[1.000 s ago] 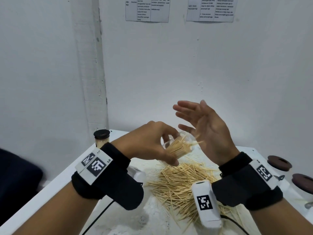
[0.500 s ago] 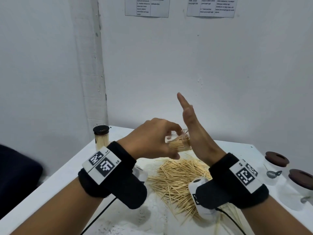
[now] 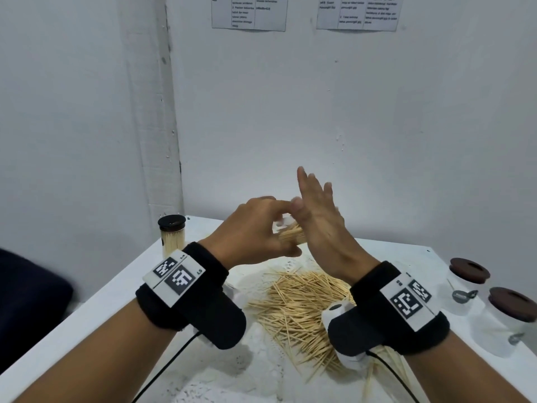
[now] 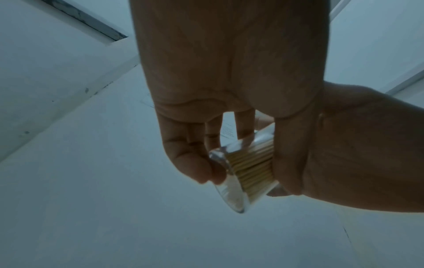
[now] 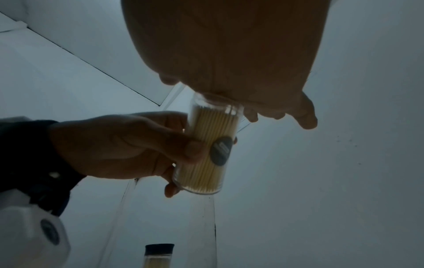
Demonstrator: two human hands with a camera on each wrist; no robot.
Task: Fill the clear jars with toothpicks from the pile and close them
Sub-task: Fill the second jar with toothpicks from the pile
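Pressing flat against the jar [image 5: 206,150] mouth after hovering spread a second ago, the right hand [image 3: 319,225] apparently seats the toothpicks [image 4: 251,170] while the left hand [image 3: 250,231] grips it above the pile [image 3: 302,312].

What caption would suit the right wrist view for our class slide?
Left hand grips a clear jar packed with toothpicks while the right hand's open palm presses its mouth.

Toothpick-packed clear jar [image 5: 207,148], tilted, lidless
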